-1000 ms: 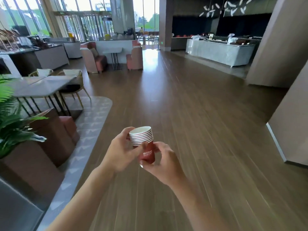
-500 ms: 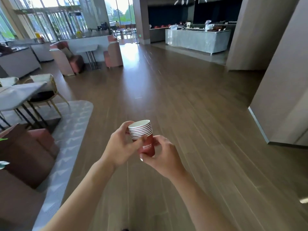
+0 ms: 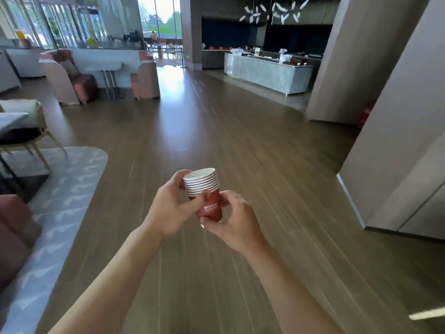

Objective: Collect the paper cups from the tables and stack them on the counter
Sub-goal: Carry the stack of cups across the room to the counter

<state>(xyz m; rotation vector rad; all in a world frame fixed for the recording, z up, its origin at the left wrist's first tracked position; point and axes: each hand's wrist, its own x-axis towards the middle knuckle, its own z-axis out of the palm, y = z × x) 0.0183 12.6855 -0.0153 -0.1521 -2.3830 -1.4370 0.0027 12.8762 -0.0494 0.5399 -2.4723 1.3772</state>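
At nine o'clock from the hands, a table (image 3: 12,118) with a chair (image 3: 29,126) tucked to it stands on a pale rug (image 3: 69,189); I see no cups on what shows of that tabletop. Farther off at about eleven o'clock, a booth table (image 3: 103,66) sits between two padded seats.

Centre frame, the left hand (image 3: 172,209) wraps the upper half of the stack of paper cups (image 3: 204,192), thumb across the front just under the striped rims, fingers curled round behind. The stack is upright, tilted slightly, its long axis running from about six to twelve o'clock, open mouth up. The right hand (image 3: 231,220) closes on the lower half, thumb under the base edge, fingers on the far side. Both hands are closed on the stack, so neither is nearer; it lies between them, touching both.

At one o'clock, well apart across the wood floor (image 3: 240,145), the counter (image 3: 267,73) stands with small items on its top. I judge the collecting is mostly done and the carry to the counter is in hand. Open floor runs straight from the hands to it, nothing lying in the path. At three o'clock a wall corner (image 3: 356,201) juts in, and beyond it a broad pillar (image 3: 349,68) stands just right of the counter's end; the line should keep left of both. The counter's near edge is what the base must clear when set down.
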